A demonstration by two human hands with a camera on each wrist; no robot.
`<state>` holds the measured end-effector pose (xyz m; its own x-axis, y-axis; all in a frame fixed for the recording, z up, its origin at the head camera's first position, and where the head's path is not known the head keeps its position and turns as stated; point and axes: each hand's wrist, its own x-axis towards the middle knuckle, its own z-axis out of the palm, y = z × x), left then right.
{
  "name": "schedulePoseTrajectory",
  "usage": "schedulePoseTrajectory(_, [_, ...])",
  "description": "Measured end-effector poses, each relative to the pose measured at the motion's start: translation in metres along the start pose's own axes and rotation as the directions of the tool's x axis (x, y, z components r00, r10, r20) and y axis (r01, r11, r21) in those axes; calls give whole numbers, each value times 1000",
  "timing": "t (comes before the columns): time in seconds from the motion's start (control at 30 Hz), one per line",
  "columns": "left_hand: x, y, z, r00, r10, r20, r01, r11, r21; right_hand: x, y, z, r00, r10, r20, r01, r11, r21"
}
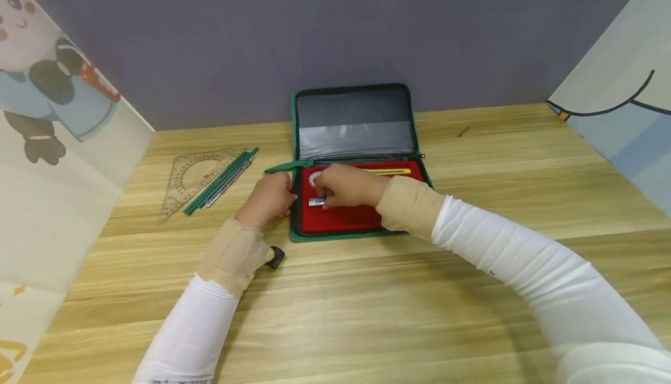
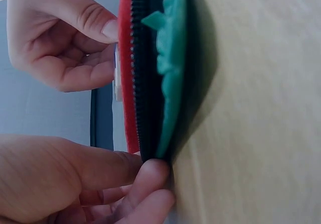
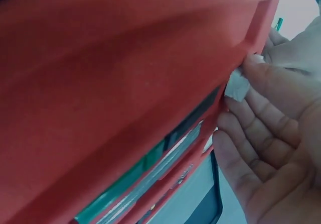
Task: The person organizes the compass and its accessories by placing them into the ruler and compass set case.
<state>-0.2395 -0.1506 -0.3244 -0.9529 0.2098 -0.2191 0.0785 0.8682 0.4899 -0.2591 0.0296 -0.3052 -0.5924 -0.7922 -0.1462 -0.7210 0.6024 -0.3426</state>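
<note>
A green zip case (image 1: pixel 295 236) lies open, its red tray (image 1: pixel 341 221) facing up. My left hand (image 1: pixel 268 198) is at the case's left edge; in the left wrist view its thumb and fingers pinch the zipped edge (image 2: pixel 143 108). Over the tray's left part, my right hand (image 1: pixel 348 185) pinches a small white eraser with a printed sleeve (image 1: pixel 317 202). Seen from the right wrist, the eraser (image 3: pixel 237 86) sits between thumb and fingers at the tray. Behind that hand lie a round white dial (image 1: pixel 314 178) and a long yellow piece with a grey middle (image 1: pixel 390 171).
Left of the case lie a clear set square (image 1: pixel 175 192), green pencils (image 1: pixel 217 181) and thin silver tools (image 1: pixel 228 183). A green strap (image 1: pixel 285 166) sticks out from the case. The grey-black lid (image 1: pixel 356 116) leans back near the wall. A small dark stick (image 1: pixel 463 131) lies at back right.
</note>
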Motion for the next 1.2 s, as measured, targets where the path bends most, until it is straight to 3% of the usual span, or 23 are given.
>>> schedulePoseTrajectory(0.3, [1,0,1,1000,5,-5,-5,1000,30,-2,0,0,1000,-12,-17,11,1000,-6])
schedulePoseTrajectory(0.83, [2,-3,2,1000,-12,2,12,1000,1,-7,4,0,1000,-15,-13,15,1000,-4])
schedulePoseTrajectory(0.97, [2,-2,2,1000,-17,0,17,1000,0,-16,15,-2,998,-20,-57,19,1000,-8])
schedulePoseTrajectory(1.2, [-1,-2,2,1000,-4,-4,4,1000,-25,-49,41,-5,985,70,-158,-66,997,29])
